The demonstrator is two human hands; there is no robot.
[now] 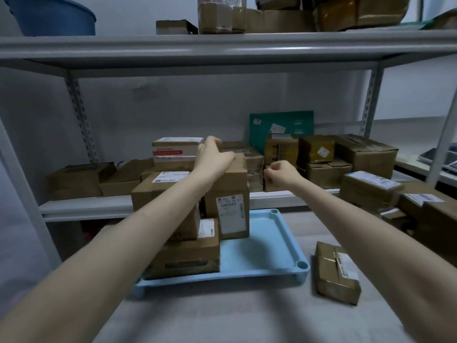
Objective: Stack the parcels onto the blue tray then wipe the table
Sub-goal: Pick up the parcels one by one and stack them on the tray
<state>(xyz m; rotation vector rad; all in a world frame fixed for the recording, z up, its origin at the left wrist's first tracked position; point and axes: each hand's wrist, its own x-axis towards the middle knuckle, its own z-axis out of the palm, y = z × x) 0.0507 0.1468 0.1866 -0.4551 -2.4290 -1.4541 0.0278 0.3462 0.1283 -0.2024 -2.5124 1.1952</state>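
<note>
1. Fingers first: my left hand point(215, 159) has them bent over the top of the upright parcel point(230, 191), gripping it. My right hand point(282, 173) is clenched with nothing visible inside, near the shelf boxes.
2. Metal rack point(222, 49) fills the back, shelves packed with brown boxes. Green mailer point(282, 126) leans on the wall, white print unreadable. Blue tub point(52, 17) top left.
3. Grey table point(247, 315) carries the blue tray point(269, 246).
4. Tray's left half: low parcel point(188, 256) with a labelled parcel point(158, 191) on top; my left forearm hides much of both.
5. Upright parcel stands on end at the tray's far side, long axis vertical, white barcode label facing me, digits too blurred.
6. Loose parcel point(337, 272) lies flat just right of the tray, long axis running away from me, side label unreadable.
</note>
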